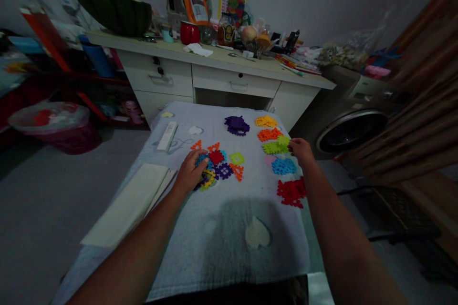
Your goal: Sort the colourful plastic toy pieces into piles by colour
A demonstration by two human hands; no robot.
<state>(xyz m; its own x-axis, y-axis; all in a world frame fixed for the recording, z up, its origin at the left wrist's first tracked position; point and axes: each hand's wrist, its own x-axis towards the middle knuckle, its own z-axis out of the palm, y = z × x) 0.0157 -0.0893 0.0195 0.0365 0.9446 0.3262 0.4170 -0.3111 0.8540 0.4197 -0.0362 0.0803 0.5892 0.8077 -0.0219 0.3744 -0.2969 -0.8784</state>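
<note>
A grey cloth point(229, 243) covers a low table in front of me. A mixed heap of coloured plastic puzzle pieces point(222, 167) lies in its middle. My left hand point(191, 171) rests on the heap's left edge, fingers curled over the pieces. Sorted piles lie to the right: purple point(236, 125), yellow point(265, 121), orange point(270, 134), green point(276, 145), blue point(284, 167) and red point(291, 192). My right hand point(301, 150) touches the right end of the green pile, fingers bent down onto it; I cannot make out whether it holds a piece.
A cream flat pad point(130, 202) lies at the cloth's left edge, a white slim box point(167, 136) beyond it. A cluttered white desk point(229, 78) stands behind, a washing machine point(350, 128) to the right, a bagged bin point(53, 124) at left.
</note>
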